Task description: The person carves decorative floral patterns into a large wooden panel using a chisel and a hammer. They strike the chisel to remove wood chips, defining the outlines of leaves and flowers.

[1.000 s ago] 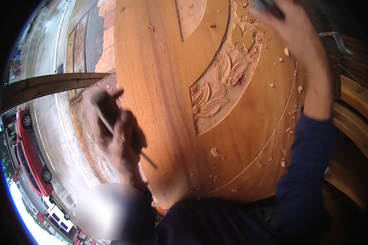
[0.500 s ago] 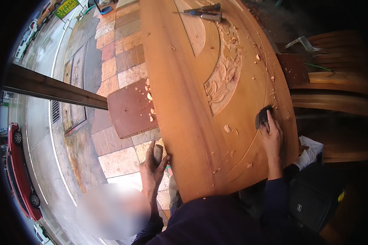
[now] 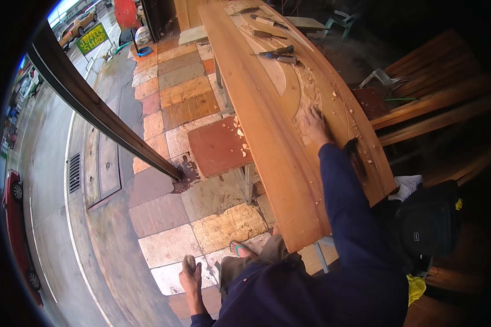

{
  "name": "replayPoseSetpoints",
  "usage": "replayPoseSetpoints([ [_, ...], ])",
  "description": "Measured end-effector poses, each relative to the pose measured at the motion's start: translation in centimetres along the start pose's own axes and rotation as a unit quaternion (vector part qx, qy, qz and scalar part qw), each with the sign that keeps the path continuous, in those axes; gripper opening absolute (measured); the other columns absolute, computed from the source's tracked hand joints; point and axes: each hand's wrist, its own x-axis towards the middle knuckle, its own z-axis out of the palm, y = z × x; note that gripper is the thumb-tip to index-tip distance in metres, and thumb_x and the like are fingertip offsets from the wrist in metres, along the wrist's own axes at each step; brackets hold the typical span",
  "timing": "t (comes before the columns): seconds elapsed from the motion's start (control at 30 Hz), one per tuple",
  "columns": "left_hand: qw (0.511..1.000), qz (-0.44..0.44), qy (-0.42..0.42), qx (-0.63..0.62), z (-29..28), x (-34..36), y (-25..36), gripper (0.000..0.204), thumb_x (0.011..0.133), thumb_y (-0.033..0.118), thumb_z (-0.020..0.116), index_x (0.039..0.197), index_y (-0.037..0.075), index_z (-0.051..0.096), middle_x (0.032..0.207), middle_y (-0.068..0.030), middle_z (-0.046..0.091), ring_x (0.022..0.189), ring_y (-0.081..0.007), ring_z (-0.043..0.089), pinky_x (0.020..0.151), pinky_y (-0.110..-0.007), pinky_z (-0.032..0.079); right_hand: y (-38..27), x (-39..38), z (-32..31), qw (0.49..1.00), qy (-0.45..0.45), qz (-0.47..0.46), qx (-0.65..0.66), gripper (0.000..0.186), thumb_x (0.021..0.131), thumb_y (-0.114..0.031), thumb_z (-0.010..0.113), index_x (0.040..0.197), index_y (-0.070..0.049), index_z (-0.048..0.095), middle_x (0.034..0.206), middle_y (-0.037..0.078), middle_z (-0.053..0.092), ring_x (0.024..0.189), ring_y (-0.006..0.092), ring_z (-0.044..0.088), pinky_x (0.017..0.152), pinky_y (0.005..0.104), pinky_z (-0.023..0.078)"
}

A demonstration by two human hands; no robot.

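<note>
My right hand (image 3: 312,126) lies fingers spread on carved band (image 3: 310,91); board's (image 3: 295,210) near end plain; left hand (image 3: 190,282) grips probable tool handle (image 3: 189,264).

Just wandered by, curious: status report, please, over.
Left hand gripping a tool handle, off to the side. Right hand open on the carved wooden board. Dark tool and wood shavings also lying there.

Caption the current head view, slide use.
Right hand on a carved wooden panel; left hand, away from it, gripping a tool handle.
</note>
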Motion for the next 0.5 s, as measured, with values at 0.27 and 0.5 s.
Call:
replayPoseSetpoints([
  [0.27, 0.995, -0.074, 0.057, 0.042, -8.2, -3.3, -6.9, 0.055, 0.084, 0.016, 0.081, 0.133, 0.000, 0.062, 0.099, -0.0295, 0.074, 0.097, -0.0386, 0.076, 0.080, -0.043, 0.058, -11.9, -3.6, -2.9, 0.980, -0.022, 0.101, 0.171, 0.047, 0.107, -0.030, 0.050, 0.144, -0.001, 0.055, 0.150, 0.025, 0.052, 0.138, 0.0425, 0.049, 0.115, 0.0450, 0.040],
  [0.5, 0.999, 0.032, 0.007, -0.006, -5.6, 9.2, 3.3, 0.056, 0.088, 0.018, 0.081, 0.138, 0.003, 0.060, 0.101, -0.0287, 0.074, 0.093, -0.0353, 0.077, 0.079, -0.039, 0.058, -15.2, -11.3, -7.3, 0.972, 0.073, 0.072, 0.213, 0.029, 0.100, -0.022, 0.067, 0.115, 0.001, 0.072, 0.123, 0.021, 0.070, 0.107, 0.0379, 0.069, 0.091, 0.0416, 0.057],
])
